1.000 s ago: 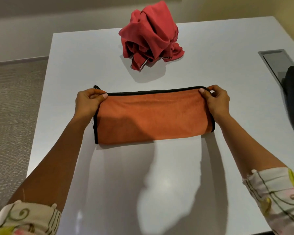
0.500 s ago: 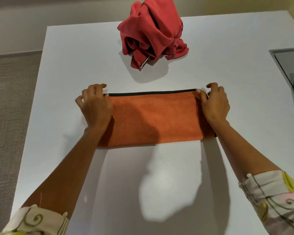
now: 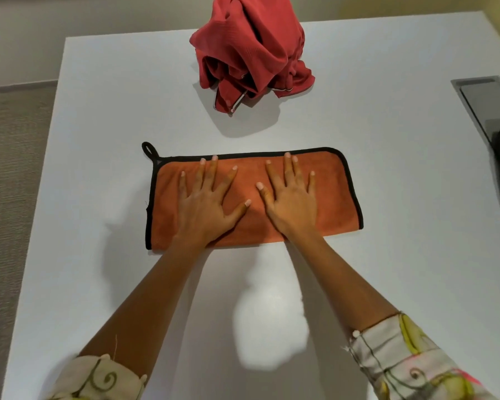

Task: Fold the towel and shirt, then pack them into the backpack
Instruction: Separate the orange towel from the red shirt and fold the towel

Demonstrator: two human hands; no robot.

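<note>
2 flat, spread grips — left grip, right grip — on folded orange towel

Setting. You are working at a large white table with a metal-framed hatch set flush into its top on your right, as office and meeting-room tables often have. Grey woven carpet covers the floor on your left and meets a plain pale wall. The room reads as an office or meeting room.
</note>
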